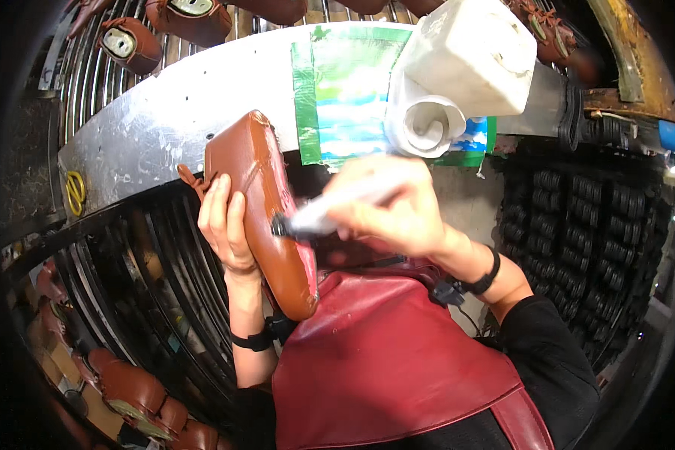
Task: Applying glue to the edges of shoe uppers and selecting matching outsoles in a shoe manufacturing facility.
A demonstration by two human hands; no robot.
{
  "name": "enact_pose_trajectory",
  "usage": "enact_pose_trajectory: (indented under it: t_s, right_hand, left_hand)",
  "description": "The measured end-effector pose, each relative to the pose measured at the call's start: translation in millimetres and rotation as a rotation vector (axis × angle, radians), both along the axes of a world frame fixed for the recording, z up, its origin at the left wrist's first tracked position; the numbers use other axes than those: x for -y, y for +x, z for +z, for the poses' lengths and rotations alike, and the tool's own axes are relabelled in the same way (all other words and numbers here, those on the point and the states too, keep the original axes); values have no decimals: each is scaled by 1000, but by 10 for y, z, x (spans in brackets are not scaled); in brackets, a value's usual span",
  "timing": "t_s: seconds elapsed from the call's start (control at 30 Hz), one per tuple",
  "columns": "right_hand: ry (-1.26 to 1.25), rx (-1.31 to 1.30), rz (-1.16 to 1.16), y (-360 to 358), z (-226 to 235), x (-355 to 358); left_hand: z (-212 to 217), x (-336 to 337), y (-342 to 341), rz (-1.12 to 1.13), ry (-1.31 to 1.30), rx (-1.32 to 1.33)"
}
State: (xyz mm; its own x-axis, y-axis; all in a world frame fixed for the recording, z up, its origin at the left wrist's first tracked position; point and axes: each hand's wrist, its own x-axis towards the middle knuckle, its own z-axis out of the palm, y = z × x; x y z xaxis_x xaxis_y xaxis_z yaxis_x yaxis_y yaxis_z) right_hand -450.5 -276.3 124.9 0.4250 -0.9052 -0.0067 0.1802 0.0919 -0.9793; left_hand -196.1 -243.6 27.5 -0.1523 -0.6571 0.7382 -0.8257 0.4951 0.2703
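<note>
We saw the left hand (223, 225) wrapped around a brown leather shoe (266, 210), holding it tilted, sole side up, just in front of the near edge of a curved metal shelf (172, 120). The right hand (394, 210) was closed on a blurred white brush (319, 214), its dark tip touching the shoe's sole. A white container (476, 52) stood on the shelf above a red leather apron (382, 360).

Curved metal bench (165, 120) amid dark wire racks (577, 225)
</note>
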Motion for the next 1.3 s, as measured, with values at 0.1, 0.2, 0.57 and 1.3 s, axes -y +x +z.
enact_pose_trajectory:
  t_s: [0.1, 0.2, 0.57, 1.3]
  right_hand:
    - [-537, 9, 60, -35, 42, -308]
    - [-638, 0, 279, -184, 140, -542]
    - [181, 130, -214, -8, 172, -183]
    - [-917, 30, 95, -53, 971, 966]
  left_hand:
    - [-4, 36, 2, 7, -11, 14]
    - [8, 46, -8, 6, -32, 27]
    - [172, 54, -94, 23, 32, 70]
    - [1328, 898, -60, -139, 598, -251]
